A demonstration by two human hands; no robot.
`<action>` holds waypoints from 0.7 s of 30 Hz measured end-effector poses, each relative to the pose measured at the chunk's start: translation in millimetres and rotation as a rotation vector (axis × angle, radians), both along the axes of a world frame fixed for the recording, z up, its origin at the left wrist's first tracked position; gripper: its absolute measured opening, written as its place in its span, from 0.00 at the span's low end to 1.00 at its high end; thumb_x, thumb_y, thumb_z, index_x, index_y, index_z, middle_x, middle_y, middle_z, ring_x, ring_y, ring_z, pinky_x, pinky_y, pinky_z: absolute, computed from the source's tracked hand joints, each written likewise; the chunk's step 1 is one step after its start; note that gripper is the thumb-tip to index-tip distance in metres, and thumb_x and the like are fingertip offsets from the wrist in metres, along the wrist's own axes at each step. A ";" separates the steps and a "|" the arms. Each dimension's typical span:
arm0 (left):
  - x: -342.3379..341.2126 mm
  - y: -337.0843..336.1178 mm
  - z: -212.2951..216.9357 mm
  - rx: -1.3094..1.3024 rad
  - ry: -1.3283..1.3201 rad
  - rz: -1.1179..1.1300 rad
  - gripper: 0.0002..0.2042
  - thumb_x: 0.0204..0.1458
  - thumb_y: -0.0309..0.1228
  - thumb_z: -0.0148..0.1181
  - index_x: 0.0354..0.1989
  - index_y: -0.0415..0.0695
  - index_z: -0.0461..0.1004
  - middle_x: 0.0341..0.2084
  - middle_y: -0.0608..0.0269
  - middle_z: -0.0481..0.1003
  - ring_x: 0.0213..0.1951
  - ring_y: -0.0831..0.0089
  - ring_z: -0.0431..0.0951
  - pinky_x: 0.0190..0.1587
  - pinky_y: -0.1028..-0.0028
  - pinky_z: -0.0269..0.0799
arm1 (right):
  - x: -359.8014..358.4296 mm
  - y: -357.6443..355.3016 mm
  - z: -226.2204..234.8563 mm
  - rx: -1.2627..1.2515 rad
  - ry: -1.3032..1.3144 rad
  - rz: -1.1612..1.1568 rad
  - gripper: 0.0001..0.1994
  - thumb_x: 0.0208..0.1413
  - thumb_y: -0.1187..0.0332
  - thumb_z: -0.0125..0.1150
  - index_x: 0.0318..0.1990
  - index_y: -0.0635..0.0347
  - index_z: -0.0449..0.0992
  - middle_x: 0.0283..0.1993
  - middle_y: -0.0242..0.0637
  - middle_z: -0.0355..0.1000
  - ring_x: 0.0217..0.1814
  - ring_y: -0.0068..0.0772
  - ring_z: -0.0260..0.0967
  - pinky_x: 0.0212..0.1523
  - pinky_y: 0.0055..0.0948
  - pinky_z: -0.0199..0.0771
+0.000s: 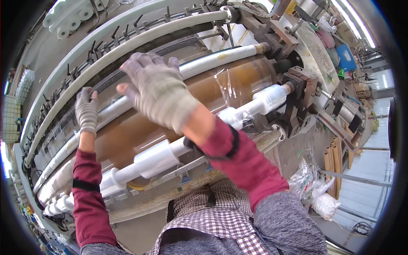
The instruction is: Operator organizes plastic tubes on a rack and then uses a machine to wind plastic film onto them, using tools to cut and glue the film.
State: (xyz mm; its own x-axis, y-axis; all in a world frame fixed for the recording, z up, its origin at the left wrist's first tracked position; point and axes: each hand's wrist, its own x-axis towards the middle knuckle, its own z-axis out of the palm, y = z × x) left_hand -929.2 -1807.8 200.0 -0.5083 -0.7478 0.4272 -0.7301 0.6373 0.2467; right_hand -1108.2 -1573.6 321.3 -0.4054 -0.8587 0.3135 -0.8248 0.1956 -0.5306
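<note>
My left hand (86,111), in a striped grey knit glove, reaches over the white roller (112,109) at the far side of a film winding machine. Its thumb stands apart from the fingers, and I see nothing held in it. My right hand (159,91), gloved alike with bare fingertips showing, hovers above the large brown roller (195,91), palm down and fingers stretched out. It holds nothing. Clear film with shiny wrinkles (227,87) lies on the brown roller's right part. Nearer to me runs a shaft carrying white film rolls (157,158).
A long pale bar (170,30) and a row of black-handled clamps (114,33) run beyond the rollers. Metal brackets and a cylinder (346,112) stand at the right end. Crumpled plastic (306,180) and cardboard tubes (333,163) are at the right. Wrapped film rolls (72,19) lie far left.
</note>
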 end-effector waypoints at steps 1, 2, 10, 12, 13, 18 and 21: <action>-12.8 23.4 18.5 -0.012 0.066 -0.151 0.15 0.46 0.30 0.61 0.44 0.43 0.73 0.37 0.55 0.75 0.41 0.62 0.74 0.45 0.68 0.69 | -4.2 30.4 18.5 -0.142 -0.030 0.102 0.17 0.55 0.58 0.54 0.49 0.54 0.69 0.50 0.38 0.67 0.54 0.40 0.64 0.56 0.48 0.59; -37.4 55.5 38.8 -0.023 0.133 -0.306 0.18 0.43 0.25 0.61 0.45 0.44 0.73 0.40 0.52 0.74 0.42 0.56 0.74 0.46 0.65 0.69 | -13.7 62.0 30.2 -0.283 -0.060 0.200 0.15 0.55 0.62 0.56 0.48 0.56 0.69 0.44 0.38 0.70 0.48 0.40 0.69 0.53 0.42 0.65; -237.9 244.9 66.2 0.069 -0.274 -1.245 0.16 0.47 0.29 0.56 0.47 0.49 0.72 0.42 0.58 0.73 0.45 0.61 0.73 0.46 0.66 0.69 | -104.2 207.0 6.8 -0.262 -0.305 0.286 0.06 0.52 0.72 0.58 0.37 0.59 0.73 0.35 0.38 0.74 0.32 0.36 0.74 0.32 0.29 0.75; -270.1 241.4 82.5 0.217 0.066 -1.164 0.08 0.47 0.22 0.54 0.37 0.42 0.75 0.31 0.60 0.75 0.35 0.63 0.76 0.37 0.70 0.73 | -134.8 231.4 1.0 -0.170 -0.302 0.238 0.07 0.51 0.75 0.57 0.39 0.60 0.73 0.36 0.39 0.75 0.35 0.35 0.75 0.36 0.27 0.75; -293.4 233.8 81.5 0.309 0.236 -1.149 0.07 0.46 0.21 0.55 0.34 0.40 0.75 0.28 0.60 0.75 0.31 0.66 0.75 0.35 0.72 0.72 | -151.7 240.9 5.5 -0.171 -0.313 0.157 0.06 0.51 0.74 0.58 0.37 0.61 0.74 0.36 0.40 0.74 0.36 0.37 0.74 0.36 0.28 0.74; -348.6 152.4 55.8 0.591 0.278 -0.914 0.05 0.43 0.16 0.59 0.30 0.37 0.75 0.24 0.62 0.74 0.29 0.76 0.72 0.33 0.77 0.70 | -223.3 173.1 -7.1 -0.238 -0.004 0.211 0.12 0.47 0.77 0.58 0.42 0.59 0.72 0.41 0.39 0.71 0.43 0.45 0.70 0.43 0.34 0.72; -362.8 119.4 14.9 0.523 0.124 -0.934 0.08 0.42 0.18 0.61 0.33 0.40 0.78 0.25 0.61 0.77 0.30 0.75 0.73 0.36 0.74 0.71 | -244.6 118.3 -21.6 -0.115 0.233 0.311 0.15 0.51 0.68 0.57 0.48 0.55 0.69 0.49 0.41 0.66 0.51 0.46 0.65 0.50 0.40 0.67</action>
State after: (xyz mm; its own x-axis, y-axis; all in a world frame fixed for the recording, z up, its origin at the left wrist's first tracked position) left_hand -1292.0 -1688.5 214.9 -0.9480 -0.1909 0.2548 0.0395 0.7235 0.6892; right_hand -1352.8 -1455.3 299.7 -0.0390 -0.8830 0.4678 -0.9360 -0.1317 -0.3266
